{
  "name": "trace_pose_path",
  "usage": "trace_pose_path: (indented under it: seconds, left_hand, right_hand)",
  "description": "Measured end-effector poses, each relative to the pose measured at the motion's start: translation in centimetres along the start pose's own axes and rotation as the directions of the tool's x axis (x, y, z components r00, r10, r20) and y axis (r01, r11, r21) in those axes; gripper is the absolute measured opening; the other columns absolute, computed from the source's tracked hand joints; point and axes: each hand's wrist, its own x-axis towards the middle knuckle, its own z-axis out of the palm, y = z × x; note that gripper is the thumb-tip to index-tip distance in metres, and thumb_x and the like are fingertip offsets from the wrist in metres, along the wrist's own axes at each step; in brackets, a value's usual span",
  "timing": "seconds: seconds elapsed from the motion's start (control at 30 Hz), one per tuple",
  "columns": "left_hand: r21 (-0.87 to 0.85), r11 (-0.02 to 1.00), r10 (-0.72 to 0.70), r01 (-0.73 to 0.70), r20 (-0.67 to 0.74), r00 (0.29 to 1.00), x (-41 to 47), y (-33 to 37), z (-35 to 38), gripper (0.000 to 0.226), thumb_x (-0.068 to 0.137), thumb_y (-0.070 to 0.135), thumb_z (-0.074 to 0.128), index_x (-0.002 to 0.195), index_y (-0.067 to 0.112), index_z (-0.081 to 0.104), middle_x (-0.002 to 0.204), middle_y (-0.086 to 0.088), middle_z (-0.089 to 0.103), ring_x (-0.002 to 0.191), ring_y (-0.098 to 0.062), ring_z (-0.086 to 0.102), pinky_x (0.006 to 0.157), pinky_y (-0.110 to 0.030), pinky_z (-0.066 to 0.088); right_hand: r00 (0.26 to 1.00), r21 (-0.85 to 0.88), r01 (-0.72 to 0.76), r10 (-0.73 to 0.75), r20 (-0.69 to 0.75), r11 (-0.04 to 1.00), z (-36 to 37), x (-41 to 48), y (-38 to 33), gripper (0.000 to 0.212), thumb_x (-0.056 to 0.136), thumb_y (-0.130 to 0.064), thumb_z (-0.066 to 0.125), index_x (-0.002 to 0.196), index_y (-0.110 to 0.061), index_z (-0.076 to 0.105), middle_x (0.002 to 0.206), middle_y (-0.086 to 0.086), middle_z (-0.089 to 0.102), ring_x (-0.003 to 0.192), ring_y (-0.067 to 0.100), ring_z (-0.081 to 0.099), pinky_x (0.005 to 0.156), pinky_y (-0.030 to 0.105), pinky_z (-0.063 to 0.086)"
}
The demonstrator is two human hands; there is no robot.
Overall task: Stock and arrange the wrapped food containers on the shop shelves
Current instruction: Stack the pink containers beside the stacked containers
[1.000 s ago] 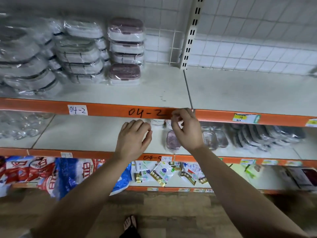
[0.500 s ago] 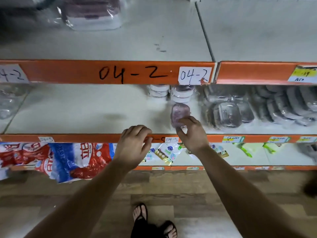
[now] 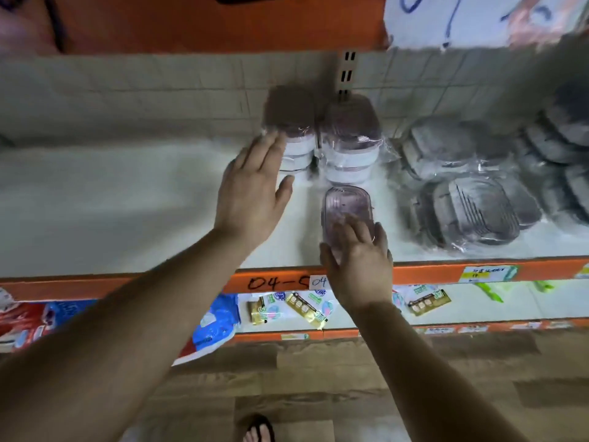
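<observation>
The left hand (image 3: pixel 251 199) is reaching in flat, fingers straight, tips at the left stack (image 3: pixel 294 135) at the back of the shelf (image 3: pixel 111 202). The right hand (image 3: pixel 357 266) is gripping a pink container (image 3: pixel 345 205) lying near the shelf's front. "04-5" is showing on the orange edge (image 3: pixel 446 272). Grey wrapped containers (image 3: pixel 471 212) are crowding the right.

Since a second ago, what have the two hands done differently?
The left hand left the shelf edge and reached back to the left stack, fingers straight against it. The right hand came down and holds the lone container. Container and stacks stayed put.
</observation>
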Motion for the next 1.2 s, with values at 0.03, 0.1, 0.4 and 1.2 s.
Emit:
trace_pose_path:
  seconds: [0.03,0.1,0.4,1.2]
  left_hand:
    - [0.004,1.0,-0.022,0.022,-0.014,1.0,1.5,0.0,0.4,0.059,0.099,0.032,0.048,0.151,0.01,0.029,0.157,-0.009,0.03,0.144,-0.029,0.027,0.115,-0.04,0.027]
    - [0.034,0.998,-0.06,0.061,-0.013,0.998,4.3,-0.2,0.9,0.064,0.098,0.038,0.047,0.153,0.015,0.024,0.16,-0.006,0.022,0.146,-0.03,0.022,0.116,-0.04,0.025]
    - [-0.042,0.979,-0.202,0.2,-0.064,0.977,8.3,0.1,2.8,0.049,0.088,0.043,0.063,0.127,0.014,0.056,0.125,-0.016,0.048,0.099,-0.036,0.058,0.089,-0.038,0.047]
    - [-0.242,0.97,-0.039,0.009,-0.119,0.992,-14.3,5.5,-12.8,0.032,0.083,0.03,0.058,0.095,0.002,0.068,0.12,-0.016,0.061,0.111,-0.034,0.058,0.098,-0.028,0.04]
  right_hand:
    - [1.0,-0.006,0.007,-0.007,-0.018,1.0,0.2,0.2,0.1,0.05,0.094,-0.042,0.053,0.139,-0.019,0.05,0.148,-0.003,0.044,0.14,0.042,0.027,0.105,0.05,0.039]
    - [0.999,-0.012,0.02,-0.021,-0.05,1.0,0.4,0.4,0.2,0.047,0.091,-0.041,0.058,0.131,-0.017,0.055,0.142,0.0,0.049,0.133,0.043,0.034,0.099,0.05,0.044]
    - [0.977,0.033,0.032,-0.024,-0.214,0.999,0.8,1.4,0.0,0.026,0.085,-0.035,0.069,0.101,-0.015,0.06,0.112,0.003,0.056,0.105,0.04,0.043,0.061,0.038,0.046]
    - [0.953,0.349,0.04,0.07,-0.296,0.936,-12.1,-14.3,-1.9,0.04,0.075,-0.03,0.067,0.108,-0.007,0.063,0.123,0.013,0.055,0.105,0.038,0.05,0.092,0.04,0.037]
